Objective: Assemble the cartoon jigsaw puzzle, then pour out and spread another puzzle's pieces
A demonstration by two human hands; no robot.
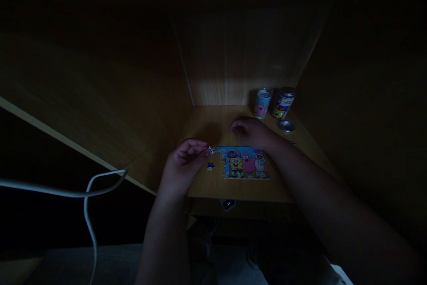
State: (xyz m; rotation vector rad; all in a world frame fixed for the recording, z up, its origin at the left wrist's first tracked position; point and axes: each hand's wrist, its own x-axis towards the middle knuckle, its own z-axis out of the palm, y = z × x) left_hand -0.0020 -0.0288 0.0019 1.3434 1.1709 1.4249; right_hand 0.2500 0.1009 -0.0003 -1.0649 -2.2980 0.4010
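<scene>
Between the thumb and fingers of my left hand (183,162) is a small jigsaw puzzle piece (211,150), held just off the left edge of the cartoon jigsaw puzzle (245,163). The puzzle lies flat on the wooden surface, mostly joined, with an uneven left side. A loose dark-blue piece (210,166) lies to its left, below my left fingers. My right hand (250,131) hovers over the puzzle's upper right edge, its fingers curled inward. Whether anything is in those fingers is hidden in the dimness.
At the back right stand a clear-topped can (262,103) and a metal-lidded can (283,102), both with cartoon prints. A round metal lid (287,126) lies before them. Wooden panels enclose the surface (207,120). A white cable (87,196) hangs at left, and a small lit device (228,205) sits below the front edge.
</scene>
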